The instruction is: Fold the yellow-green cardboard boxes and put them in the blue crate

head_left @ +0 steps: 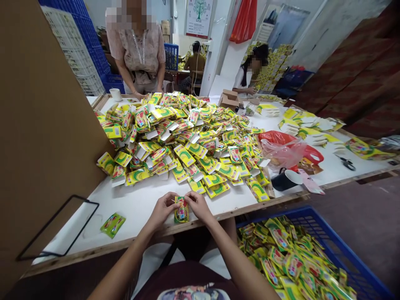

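Observation:
Near the table's front edge, my left hand (163, 208) and my right hand (198, 205) pinch the upper end of a small yellow-green box (181, 211) from either side. Its front carries red and coloured print, and the fingers of both hands are closed at its top. Just beyond my hands rises a large heap of similar small boxes (187, 154), many with white end flaps open. To the left of my hands a shiny green packet (113, 225) lies by itself on the white tabletop (137, 204).
A blue crate (337, 246) full of filled packs stands below the table at right. A dark mug (286, 180), red plastic bag (278, 137) and scissors (346, 163) lie at right. A cardboard panel (46, 104) blocks the left. One person (137, 54) stands across the table.

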`<state>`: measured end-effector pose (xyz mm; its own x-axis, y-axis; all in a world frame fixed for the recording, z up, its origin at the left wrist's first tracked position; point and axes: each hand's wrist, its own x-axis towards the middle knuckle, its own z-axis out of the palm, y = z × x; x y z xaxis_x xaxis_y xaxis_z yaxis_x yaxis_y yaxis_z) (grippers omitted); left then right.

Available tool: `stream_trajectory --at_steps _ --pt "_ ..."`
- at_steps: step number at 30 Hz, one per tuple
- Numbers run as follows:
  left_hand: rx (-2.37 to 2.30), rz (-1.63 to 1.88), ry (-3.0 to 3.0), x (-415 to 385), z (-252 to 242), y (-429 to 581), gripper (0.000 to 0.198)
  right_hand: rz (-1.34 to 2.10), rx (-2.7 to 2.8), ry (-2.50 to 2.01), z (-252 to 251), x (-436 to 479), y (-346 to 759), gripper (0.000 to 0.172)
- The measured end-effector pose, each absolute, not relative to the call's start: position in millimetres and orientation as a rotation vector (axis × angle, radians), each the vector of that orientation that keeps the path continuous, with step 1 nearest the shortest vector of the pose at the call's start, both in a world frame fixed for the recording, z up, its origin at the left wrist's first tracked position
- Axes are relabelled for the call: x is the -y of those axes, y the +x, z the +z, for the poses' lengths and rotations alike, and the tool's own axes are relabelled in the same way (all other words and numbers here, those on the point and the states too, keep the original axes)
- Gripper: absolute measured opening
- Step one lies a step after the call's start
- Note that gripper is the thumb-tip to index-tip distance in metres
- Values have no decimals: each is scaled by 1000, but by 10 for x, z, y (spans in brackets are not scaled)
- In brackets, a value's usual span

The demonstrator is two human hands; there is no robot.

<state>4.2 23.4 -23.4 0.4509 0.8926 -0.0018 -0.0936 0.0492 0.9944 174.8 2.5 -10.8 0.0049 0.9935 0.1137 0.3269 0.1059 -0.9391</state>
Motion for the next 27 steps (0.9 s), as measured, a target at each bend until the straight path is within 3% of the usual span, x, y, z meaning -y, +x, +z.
stream_trajectory --at_steps 6,11,22,27 --pt "-752 1045 1221 -251 -178 123 49 943 1399 -1296 -45 12 1690 20" --pt "-917 1068 1438 -155 -50 77 16 828 1573 -1307 119 101 1651 14" --pt "-1098 1177 1410 -89 23 151 19 702 1600 -1416 245 35 1562 21" --pt "-1038 1177 1393 -16 -58 112 18 769 1570 -1353 148 116 1532 16"
